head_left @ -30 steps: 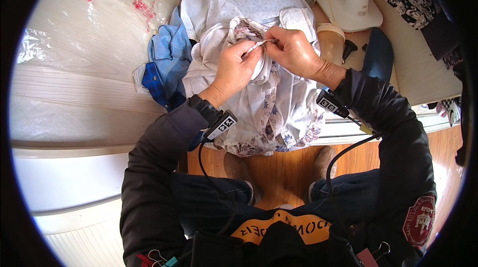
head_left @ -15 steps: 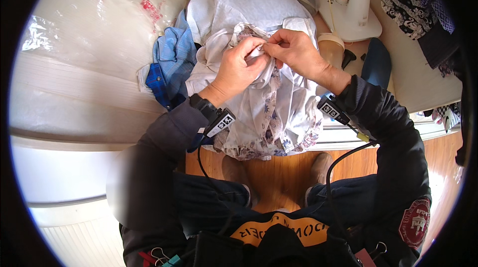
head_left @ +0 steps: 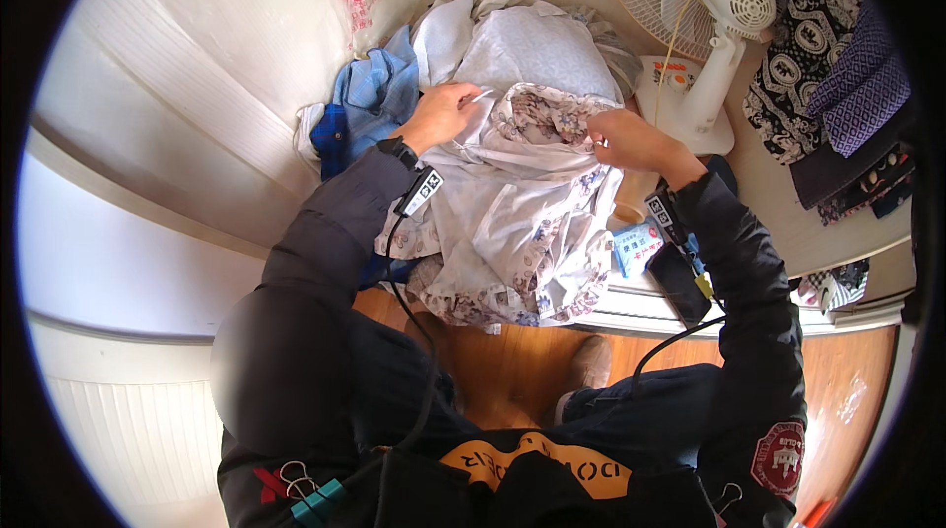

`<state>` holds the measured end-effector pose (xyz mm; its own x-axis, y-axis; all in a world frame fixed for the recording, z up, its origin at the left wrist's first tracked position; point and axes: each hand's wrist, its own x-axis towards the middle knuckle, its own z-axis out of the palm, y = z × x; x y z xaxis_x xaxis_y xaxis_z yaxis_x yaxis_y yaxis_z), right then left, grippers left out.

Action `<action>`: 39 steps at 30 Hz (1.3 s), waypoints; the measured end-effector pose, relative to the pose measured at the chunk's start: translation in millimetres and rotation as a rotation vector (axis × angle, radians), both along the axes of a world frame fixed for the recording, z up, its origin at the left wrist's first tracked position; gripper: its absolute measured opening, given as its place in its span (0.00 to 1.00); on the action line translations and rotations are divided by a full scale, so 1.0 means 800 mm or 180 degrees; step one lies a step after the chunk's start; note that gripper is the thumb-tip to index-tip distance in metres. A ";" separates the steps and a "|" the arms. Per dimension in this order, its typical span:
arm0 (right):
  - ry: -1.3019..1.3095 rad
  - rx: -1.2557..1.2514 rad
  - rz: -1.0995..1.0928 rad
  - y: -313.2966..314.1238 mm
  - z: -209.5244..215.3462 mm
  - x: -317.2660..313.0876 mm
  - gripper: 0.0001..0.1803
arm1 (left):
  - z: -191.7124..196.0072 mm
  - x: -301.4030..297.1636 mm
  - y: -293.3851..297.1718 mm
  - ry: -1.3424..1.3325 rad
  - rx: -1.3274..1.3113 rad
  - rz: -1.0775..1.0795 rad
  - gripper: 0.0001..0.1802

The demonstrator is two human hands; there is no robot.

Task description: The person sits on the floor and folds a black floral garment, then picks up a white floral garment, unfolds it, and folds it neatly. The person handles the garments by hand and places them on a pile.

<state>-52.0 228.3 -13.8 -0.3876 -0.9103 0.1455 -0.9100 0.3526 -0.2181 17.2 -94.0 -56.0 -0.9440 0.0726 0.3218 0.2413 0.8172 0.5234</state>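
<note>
Item: floral-print garment (head_left: 522,223), pale w/ dark flower pattern, spread over table edge (head_left: 690,306), hem hanging toward wood floor (head_left: 512,380).

L hand (head_left: 440,114): fingers pinched on upper-left edge of garment, small bit of cloth held betw. thumb & fingers.
R hand (head_left: 631,139): closed on upper-right edge of same garment, cloth bunched under fingers. Hands apart, fabric stretched betw. them.

Behind garment: heap of pale grey-white cloth (head_left: 532,45). Left of it: blue checked cloth (head_left: 370,99), touching heap.
Right: white desk fan (head_left: 714,6) on its base, just beside R hand.
Far right: dark patterned fabrics (head_left: 838,85).
Near R wrist: small blue packet (head_left: 639,247) & dark phone-like object (head_left: 680,282) at table edge.
</note>
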 end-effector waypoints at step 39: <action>-0.0572 -0.2195 0.1014 0.023 0.431 0.139 0.06 | 0.263 0.108 0.056 0.0183 0.1846 -0.0929 0.25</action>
<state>59.0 246.7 330.8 -0.1940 -0.7084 0.6786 -0.8746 -0.1885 -0.4468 103.7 -49.6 154.7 -0.8918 0.1229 0.4354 0.4515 0.3026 0.8394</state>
